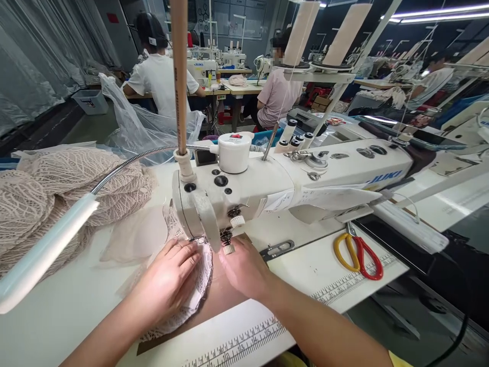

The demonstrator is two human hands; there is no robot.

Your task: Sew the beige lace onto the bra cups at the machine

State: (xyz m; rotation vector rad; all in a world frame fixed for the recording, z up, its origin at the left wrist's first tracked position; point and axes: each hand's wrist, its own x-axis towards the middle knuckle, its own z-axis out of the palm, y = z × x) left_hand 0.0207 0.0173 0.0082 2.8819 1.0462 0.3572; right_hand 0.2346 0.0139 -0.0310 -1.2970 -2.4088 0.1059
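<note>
Under the left grip (173, 272), spread flat, lies lace fabric (203, 275) — right grip (244, 267) alongside, closure unclear.

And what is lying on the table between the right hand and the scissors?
In the head view, a slotted metal plate lies between the right hand and the scissors, nearer the hand.

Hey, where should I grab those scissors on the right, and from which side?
Probably by the yellow handle and red handle, coming from your side and a little above. The scissors lie on the table with both loops toward you, spread apart, while only a short bit of blade shows, pointing away beneath the sewing machine.
</note>
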